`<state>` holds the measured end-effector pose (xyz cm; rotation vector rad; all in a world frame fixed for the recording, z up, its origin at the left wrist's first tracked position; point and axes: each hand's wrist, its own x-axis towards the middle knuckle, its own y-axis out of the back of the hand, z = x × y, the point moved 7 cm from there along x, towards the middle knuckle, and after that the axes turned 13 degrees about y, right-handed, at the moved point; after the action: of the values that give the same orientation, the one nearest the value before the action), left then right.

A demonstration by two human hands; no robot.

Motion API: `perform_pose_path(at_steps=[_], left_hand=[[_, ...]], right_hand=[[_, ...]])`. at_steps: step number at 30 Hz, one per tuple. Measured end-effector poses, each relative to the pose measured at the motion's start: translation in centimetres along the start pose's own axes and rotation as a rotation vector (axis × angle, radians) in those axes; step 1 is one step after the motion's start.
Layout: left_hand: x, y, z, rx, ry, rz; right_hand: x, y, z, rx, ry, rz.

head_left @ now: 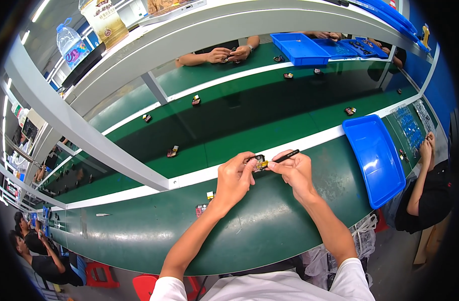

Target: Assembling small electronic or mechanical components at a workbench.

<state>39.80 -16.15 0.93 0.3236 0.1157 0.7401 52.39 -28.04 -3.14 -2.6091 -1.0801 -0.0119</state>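
My left hand (233,178) is closed on a small black electronic unit (260,159) with a yellow part, held above the green worktable (284,220) near its white far rail. From the other side my right hand (298,176) meets it, its thumb and forefinger at the yellow part. A slim black pen-like tool (290,155) is gripped in that right hand and points up to the right. Its exact kind cannot be made out. Beside my left forearm lies a small red-and-black unit (201,209) with a white and yellow piece, partly hidden by the arm.
Beyond the rail a green conveyor belt (224,145) carries several small units. A blue tray (375,160) sits to my right, next to a co-worker's hands (428,143). Across the belt are another person's hands (229,54) and a blue bin (300,49). A grey post (89,115) rises at left.
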Motion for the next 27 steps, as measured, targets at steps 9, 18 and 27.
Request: perform_pose_path(at_steps=[9,18,27], left_hand=[[0.9,0.2,-1.5,-0.307,0.218,-0.191],[0.9,0.1,-1.3,-0.346,0.221,-0.219],[0.9,0.3,-1.1,-0.331,0.212,-0.208]], right_hand=[[-0.2,-0.5,-1.1,0.069,0.401,-0.030],[-0.9,-0.5,-2.0,-0.098,0.519,0.001],[-1.1,-0.7,-2.3,-0.112,0.524,0.011]])
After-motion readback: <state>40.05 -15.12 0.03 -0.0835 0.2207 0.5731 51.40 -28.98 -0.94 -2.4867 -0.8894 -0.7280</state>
